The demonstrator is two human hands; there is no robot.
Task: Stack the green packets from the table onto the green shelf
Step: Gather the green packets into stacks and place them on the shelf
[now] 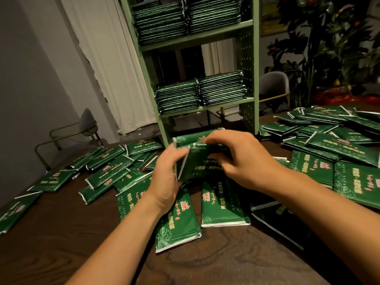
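here both grips (pixel 167 173) (pixel 244 161) clasp green packets (pixel 197 159) over the dark wooden table (pixel 216 264) before a curtain (pixel 107 48).

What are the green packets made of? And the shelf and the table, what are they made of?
The green packets look like shiny plastic or foil wrap: light glints off them and their sealed ends show pale edges. The green shelf looks like painted metal, since its side panel is punched with rows of small holes. The table looks like dark wood, or a wood-look surface, with swirling grain.
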